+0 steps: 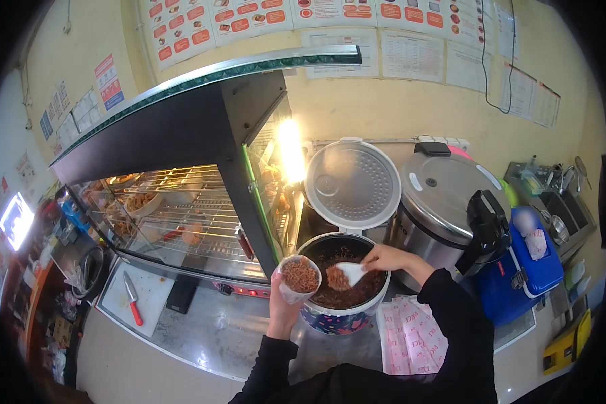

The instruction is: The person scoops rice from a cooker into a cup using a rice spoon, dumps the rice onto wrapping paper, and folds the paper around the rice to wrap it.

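Observation:
In my left hand [284, 307] is a small cup [300, 276] filled with reddish-brown rice, held tilted at the left rim of a rice cooker. My right hand [385, 258] grips a white rice paddle [351, 271], whose blade carries a clump of the same rice. The paddle is over the open rice cooker [340, 320], which has a flowered outer wall and holds more brown rice. Its pale lid [352, 183] stands raised behind the pot. The fingers of my left hand are partly hidden behind the cup.
A lit glass food warmer [182, 222] stands at left, with a knife [132, 296] on a white cutting board [151, 306] before it. Right of the pot are a large steel cooker [444, 202], printed paper wrappers [414, 333] and a blue cooler box [542, 266].

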Available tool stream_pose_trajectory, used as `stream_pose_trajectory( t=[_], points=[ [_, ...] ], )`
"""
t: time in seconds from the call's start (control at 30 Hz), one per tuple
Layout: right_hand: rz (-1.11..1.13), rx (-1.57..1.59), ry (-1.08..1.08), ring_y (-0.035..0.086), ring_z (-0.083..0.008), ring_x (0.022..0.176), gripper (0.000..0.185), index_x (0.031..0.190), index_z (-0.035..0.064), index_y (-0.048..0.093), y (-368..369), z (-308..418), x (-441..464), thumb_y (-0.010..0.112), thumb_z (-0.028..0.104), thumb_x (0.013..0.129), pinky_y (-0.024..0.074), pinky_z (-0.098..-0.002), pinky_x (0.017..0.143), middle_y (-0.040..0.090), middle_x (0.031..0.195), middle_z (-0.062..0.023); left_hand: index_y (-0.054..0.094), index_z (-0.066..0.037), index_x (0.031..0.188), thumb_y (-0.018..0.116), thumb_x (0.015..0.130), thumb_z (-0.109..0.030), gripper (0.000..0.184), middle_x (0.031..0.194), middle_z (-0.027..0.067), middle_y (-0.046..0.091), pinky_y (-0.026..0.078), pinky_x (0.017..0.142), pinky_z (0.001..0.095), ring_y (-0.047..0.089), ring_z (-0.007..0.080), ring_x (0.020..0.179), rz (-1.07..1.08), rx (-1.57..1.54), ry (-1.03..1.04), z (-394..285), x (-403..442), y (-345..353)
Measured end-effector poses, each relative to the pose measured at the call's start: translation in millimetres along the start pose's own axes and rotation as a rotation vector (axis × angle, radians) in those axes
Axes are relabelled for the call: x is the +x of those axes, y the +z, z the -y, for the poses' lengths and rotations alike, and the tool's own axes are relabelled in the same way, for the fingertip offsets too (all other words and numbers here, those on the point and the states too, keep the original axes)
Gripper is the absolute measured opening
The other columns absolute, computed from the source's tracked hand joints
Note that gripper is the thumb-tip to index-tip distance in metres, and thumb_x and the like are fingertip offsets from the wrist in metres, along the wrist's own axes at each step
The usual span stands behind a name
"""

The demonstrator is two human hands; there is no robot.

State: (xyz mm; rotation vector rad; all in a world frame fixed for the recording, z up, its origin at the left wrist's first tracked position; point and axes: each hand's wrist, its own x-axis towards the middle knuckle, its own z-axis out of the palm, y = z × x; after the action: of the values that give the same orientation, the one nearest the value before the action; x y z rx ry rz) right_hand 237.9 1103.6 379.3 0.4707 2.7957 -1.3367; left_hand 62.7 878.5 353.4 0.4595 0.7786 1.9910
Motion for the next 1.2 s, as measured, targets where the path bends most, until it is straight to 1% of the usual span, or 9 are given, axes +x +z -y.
stream_pose_trajectory(
  t=[0.03, 0.2, 0.3, 0.37, 0.47, 0.6, 0.67, 0.83, 1.2],
  points=[
    [-0.056, 0.002, -0.007, 0.056, -0.0106, 0.071, 0.025, 0.096, 0.0014, 0.063, -6.6, 6.9, -1.7, 0.061, 0.017, 0.077, 0.0445, -0.0277, 0.068, 0.066, 0.079, -0.0090, 0.039, -0.010, 0.122, 0.035, 0.087, -0.040, 0.047, 0.119, 0.0109, 0.048, 0.042, 0.086, 0.0503, 0.049, 0.0282, 0.108, -0.024, -0.004, 0.002, 2.5, 1.8, 3.1],
    [-0.335, -0.469, 0.097, 0.056, -0.0371, 0.083, 0.033, 0.111, 0.0117, 0.053, 5.4, 88.2, -19.9, 0.045, 0.016, 0.080, 0.0448, -0.0454, 0.071, 0.060, 0.088, -0.0179, 0.034, -0.016, 0.122, 0.038, 0.087, -0.038, 0.042, 0.119, 0.0084, 0.044, 0.043, 0.085, 0.0481, 0.046, 0.0262, 0.111, -0.076, 0.015, 0.066, 24.6, 15.5, 21.8],
    [-0.423, -0.846, 0.029, 0.059, -0.0308, 0.067, 0.049, 0.120, -0.0016, 0.039, 60.8, 104.1, -20.7, 0.048, 0.010, 0.073, 0.0479, -0.0416, 0.055, 0.053, 0.082, -0.0175, 0.030, -0.018, 0.121, 0.036, 0.088, -0.038, 0.040, 0.121, 0.0072, 0.041, 0.042, 0.086, 0.0475, 0.043, 0.0258, 0.113, -0.096, 0.025, 0.133, 40.7, 22.3, 32.1],
    [-0.551, -0.938, 0.003, 0.058, -0.0296, 0.063, 0.050, 0.120, -0.0034, 0.038, 101.5, 104.7, -19.6, 0.047, 0.009, 0.072, 0.0471, -0.0413, 0.053, 0.052, 0.085, -0.0174, 0.031, -0.017, 0.121, 0.036, 0.088, -0.038, 0.039, 0.120, 0.0069, 0.042, 0.041, 0.086, 0.0477, 0.043, 0.0253, 0.113, -0.172, 0.020, 0.181, 49.9, 28.0, 33.5],
    [-0.535, -0.984, -0.018, 0.060, -0.0260, 0.061, 0.044, 0.116, -0.0024, 0.042, 72.1, 107.6, -24.9, 0.048, 0.013, 0.075, 0.0480, -0.0375, 0.047, 0.054, 0.081, -0.0130, 0.034, -0.017, 0.123, 0.035, 0.088, -0.040, 0.042, 0.121, 0.0076, 0.044, 0.040, 0.089, 0.0488, 0.044, 0.0252, 0.113, -0.083, -0.049, 0.117, 37.9, 22.8, 38.8],
    [-0.599, -0.587, -0.026, 0.059, -0.0308, 0.066, 0.018, 0.086, 0.0071, 0.059, 5.4, 105.7, -31.5, 0.047, 0.019, 0.080, 0.0452, -0.0427, 0.055, 0.058, 0.067, -0.0152, 0.036, -0.014, 0.125, 0.035, 0.086, -0.041, 0.048, 0.123, 0.0090, 0.044, 0.040, 0.088, 0.0501, 0.044, 0.0267, 0.113, 0.001, -0.098, 0.049, 30.0, 20.6, 32.1],
    [-0.702, -0.372, -0.001, 0.057, -0.0328, 0.063, 0.029, 0.066, 0.0042, 0.057, -4.2, 96.2, -21.6, 0.050, 0.026, 0.082, 0.0432, -0.0417, 0.058, 0.057, 0.063, -0.0173, 0.036, -0.013, 0.125, 0.033, 0.086, -0.041, 0.048, 0.123, 0.0098, 0.044, 0.039, 0.089, 0.0504, 0.043, 0.0273, 0.114, 0.023, -0.087, 0.013, 23.7, 19.3, 36.8],
    [-0.469, 0.104, 0.002, 0.050, -0.0340, 0.056, 0.034, 0.070, 0.0018, 0.055, 40.2, 55.4, 15.7, 0.049, 0.032, 0.085, 0.0388, -0.0401, 0.056, 0.052, 0.060, -0.0191, 0.035, -0.013, 0.126, 0.033, 0.087, -0.042, 0.049, 0.124, 0.0081, 0.044, 0.041, 0.088, 0.0463, 0.044, 0.0255, 0.113, 0.055, -0.051, -0.021, 23.9, 21.5, 34.9],
    [-0.465, -0.153, 0.046, 0.055, -0.0375, 0.072, 0.033, 0.075, 0.0033, 0.058, 37.3, 77.2, 9.6, 0.044, 0.031, 0.085, 0.0400, -0.0457, 0.064, 0.057, 0.072, -0.0200, 0.034, -0.009, 0.126, 0.034, 0.086, -0.042, 0.052, 0.126, 0.0131, 0.040, 0.037, 0.091, 0.0529, 0.041, 0.0305, 0.116, 0.158, -0.176, -0.156, 15.9, 28.2, 32.3]
  ],
)
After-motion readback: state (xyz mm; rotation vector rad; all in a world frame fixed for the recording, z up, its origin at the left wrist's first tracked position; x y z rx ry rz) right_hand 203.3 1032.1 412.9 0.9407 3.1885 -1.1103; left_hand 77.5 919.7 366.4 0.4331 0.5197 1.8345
